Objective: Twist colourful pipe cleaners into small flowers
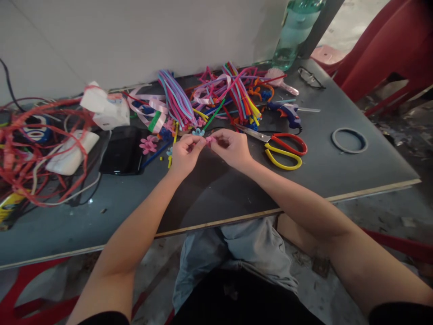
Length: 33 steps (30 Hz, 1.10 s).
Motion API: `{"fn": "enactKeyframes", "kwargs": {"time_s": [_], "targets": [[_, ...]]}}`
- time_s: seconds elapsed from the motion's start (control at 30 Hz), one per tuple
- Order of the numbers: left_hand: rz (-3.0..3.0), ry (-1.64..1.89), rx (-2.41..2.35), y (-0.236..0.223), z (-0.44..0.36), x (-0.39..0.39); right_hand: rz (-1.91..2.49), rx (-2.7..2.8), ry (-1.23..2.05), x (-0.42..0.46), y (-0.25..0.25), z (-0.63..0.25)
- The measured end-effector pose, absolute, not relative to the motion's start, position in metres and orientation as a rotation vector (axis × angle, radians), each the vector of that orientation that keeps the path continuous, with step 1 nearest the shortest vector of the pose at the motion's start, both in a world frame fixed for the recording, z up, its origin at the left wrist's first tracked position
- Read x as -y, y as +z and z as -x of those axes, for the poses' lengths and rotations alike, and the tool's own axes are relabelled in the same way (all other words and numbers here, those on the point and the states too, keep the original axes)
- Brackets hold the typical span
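Between my fingertips is a small pink pipe-cleaner flower (210, 140), partly hidden by the fingers. My left hand (186, 153) pinches it from one side, and my right hand (233, 146) from the other. Just behind them lies a light-blue pipe-cleaner flower (198, 132), beside a green pipe-cleaner stem (214, 114). Left of my left hand rests a larger pink pipe-cleaner flower (149, 144). Bundles of pipe cleaners (177, 99) in several colours are heaped further back. Scissors (286, 151) with one red and one yellow handle lie right of my right hand.
A black phone (122, 150), a white power bank-like block (71, 153) and tangled red string (20, 158) occupy the left. On the right are a blue glue gun (287, 113), a hairbrush (282, 80), glasses (310, 77), a grey ring (349, 141) and a large bottle (296, 34).
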State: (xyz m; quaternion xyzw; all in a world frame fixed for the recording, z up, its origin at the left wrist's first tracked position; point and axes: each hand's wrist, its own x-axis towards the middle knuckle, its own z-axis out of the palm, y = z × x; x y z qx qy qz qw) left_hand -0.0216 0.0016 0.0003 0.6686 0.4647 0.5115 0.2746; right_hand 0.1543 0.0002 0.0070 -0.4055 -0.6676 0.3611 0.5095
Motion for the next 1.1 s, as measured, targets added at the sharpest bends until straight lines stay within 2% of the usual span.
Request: {"fn": "enactKeyframes", "kwargs": {"time_s": [0.33, 0.53, 0.63, 0.83, 1.1], "targets": [[-1.998, 1.446, -1.567, 0.012, 0.007, 0.021, 1.134, 1.635, 0.842, 0.001, 0.010, -0.151], [-2.248, 1.345, -1.423, 0.011, 0.019, 0.006, 1.123, 1.652, 0.793, -0.002, 0.010, -0.154], [-2.129, 1.361, -1.376, 0.009, 0.020, 0.002, 1.099, 1.600, 0.929, -0.001, 0.010, -0.153], [-1.431, 1.263, -1.192, 0.011, 0.010, 0.008, 0.945, 1.288, 1.448, 0.000, 0.009, -0.148], [-1.464, 1.325, -1.282, 0.006, 0.007, 0.010, 0.937, 1.361, 1.364, -0.004, 0.008, -0.152]]}}
